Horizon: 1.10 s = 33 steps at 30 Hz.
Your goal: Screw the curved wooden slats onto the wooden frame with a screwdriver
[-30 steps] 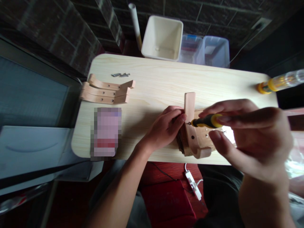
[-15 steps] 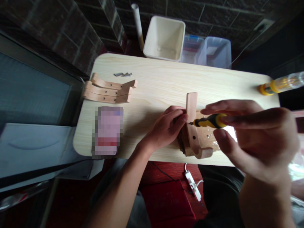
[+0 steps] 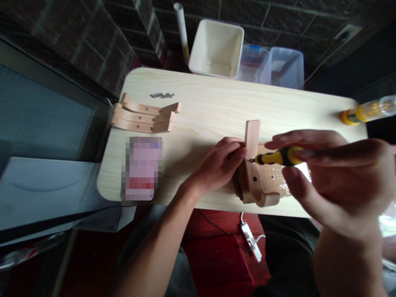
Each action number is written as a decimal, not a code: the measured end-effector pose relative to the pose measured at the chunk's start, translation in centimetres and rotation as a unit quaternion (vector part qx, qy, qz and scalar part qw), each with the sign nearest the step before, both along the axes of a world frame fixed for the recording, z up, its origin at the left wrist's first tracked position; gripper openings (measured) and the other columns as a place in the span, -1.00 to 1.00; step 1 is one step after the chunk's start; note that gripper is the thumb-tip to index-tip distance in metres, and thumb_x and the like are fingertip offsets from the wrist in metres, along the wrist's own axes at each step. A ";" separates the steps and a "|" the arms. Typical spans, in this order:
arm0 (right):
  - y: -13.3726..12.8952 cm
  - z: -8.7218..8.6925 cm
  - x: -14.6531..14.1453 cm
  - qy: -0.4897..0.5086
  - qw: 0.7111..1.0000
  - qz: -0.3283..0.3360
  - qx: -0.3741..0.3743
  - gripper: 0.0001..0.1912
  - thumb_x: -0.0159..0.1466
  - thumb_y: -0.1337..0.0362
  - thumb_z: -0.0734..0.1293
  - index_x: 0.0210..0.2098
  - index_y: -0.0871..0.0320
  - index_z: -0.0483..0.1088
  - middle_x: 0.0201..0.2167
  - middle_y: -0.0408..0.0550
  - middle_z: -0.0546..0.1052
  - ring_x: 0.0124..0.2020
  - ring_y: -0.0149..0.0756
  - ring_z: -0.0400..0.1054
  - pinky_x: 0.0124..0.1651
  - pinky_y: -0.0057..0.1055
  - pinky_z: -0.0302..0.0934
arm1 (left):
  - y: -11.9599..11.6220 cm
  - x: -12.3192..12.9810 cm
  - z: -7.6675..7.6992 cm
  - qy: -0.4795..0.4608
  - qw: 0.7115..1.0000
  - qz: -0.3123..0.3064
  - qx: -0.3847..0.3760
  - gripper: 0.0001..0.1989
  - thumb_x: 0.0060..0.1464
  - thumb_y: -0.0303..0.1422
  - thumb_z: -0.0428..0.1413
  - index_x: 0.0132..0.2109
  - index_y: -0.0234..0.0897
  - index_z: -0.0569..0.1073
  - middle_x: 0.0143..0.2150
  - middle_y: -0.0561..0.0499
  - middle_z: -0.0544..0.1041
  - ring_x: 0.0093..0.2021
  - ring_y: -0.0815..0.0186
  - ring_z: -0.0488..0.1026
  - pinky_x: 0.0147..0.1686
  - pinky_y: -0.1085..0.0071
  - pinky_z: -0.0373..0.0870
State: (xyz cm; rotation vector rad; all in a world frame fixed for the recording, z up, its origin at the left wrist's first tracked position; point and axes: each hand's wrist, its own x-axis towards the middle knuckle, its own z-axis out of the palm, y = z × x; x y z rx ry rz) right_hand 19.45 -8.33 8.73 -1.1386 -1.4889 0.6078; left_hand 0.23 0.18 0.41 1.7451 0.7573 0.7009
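Note:
My right hand [image 3: 337, 165] holds a yellow and black screwdriver [image 3: 278, 157] by its handle. The tip meets the upper hole of a curved wooden hook [image 3: 253, 136], where a small screw seems to sit. A second, dark hole shows lower on the hook, whose curled end points toward the table's near edge. My left hand [image 3: 222, 163] grips the hook's left side with thumb and fingers, together with the edge of a brown block [image 3: 243, 192] beneath it. Some of the left fingers are hidden behind the block. Small pale bits lie on the block's tape-like, shiny top.
Several similar wooden hooks [image 3: 144, 117] lie at the table's left, with loose screws [image 3: 162, 95] behind them. A blurred-out phone-like item [image 3: 141, 169] is nearer. A clear-and-yellow bit tube [image 3: 368, 111] lies at right. Bins [image 3: 216, 49] stand behind the table [image 3: 297, 103].
The whole view has shifted slightly, so things sit a little further right. Both hands keep their holds, and the screwdriver stays at the hook's upper hole.

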 end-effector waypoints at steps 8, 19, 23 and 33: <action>-0.1 -0.1 0.5 -0.016 0.999 -0.020 -0.019 -0.55 0.13 0.54 0.60 -0.06 -0.02 0.64 -0.07 0.00 0.69 -0.07 0.02 0.65 -0.15 0.06 0.62 | 0.2 0.0 0.0 0.000 1.000 -0.005 -0.001 -0.70 0.53 -0.20 0.00 -0.10 -0.24 0.53 0.14 -0.17 0.61 0.17 0.15 0.55 0.30 0.18 0.46; -0.3 0.1 0.2 -0.005 1.000 -0.009 -0.014 -0.54 0.14 0.57 0.58 -0.05 0.01 0.65 -0.03 0.02 0.72 -0.06 0.06 0.67 -0.10 0.08 0.62 | 0.1 0.0 -0.1 0.005 1.000 0.004 0.006 -0.71 0.53 -0.19 0.00 -0.10 -0.22 0.54 0.14 -0.15 0.61 0.16 0.15 0.56 0.29 0.17 0.48; -0.1 -0.2 0.4 -0.038 0.999 -0.023 -0.004 -0.56 0.12 0.51 0.63 -0.08 -0.02 0.64 -0.10 -0.01 0.71 -0.11 0.00 0.64 -0.22 -0.01 0.61 | 0.2 0.0 -0.1 0.007 1.000 0.002 0.005 -0.71 0.52 -0.20 0.01 -0.13 -0.21 0.53 0.15 -0.15 0.62 0.18 0.16 0.55 0.32 0.16 0.46; -0.5 0.4 0.1 -0.032 0.999 -0.007 -0.017 -0.53 0.17 0.56 0.55 -0.01 -0.01 0.63 -0.01 0.03 0.71 -0.02 0.10 0.67 -0.12 0.11 0.61 | 0.1 0.1 -0.1 0.001 1.000 0.004 0.007 -0.71 0.53 -0.19 0.00 -0.09 -0.22 0.54 0.12 -0.14 0.61 0.16 0.16 0.55 0.31 0.18 0.46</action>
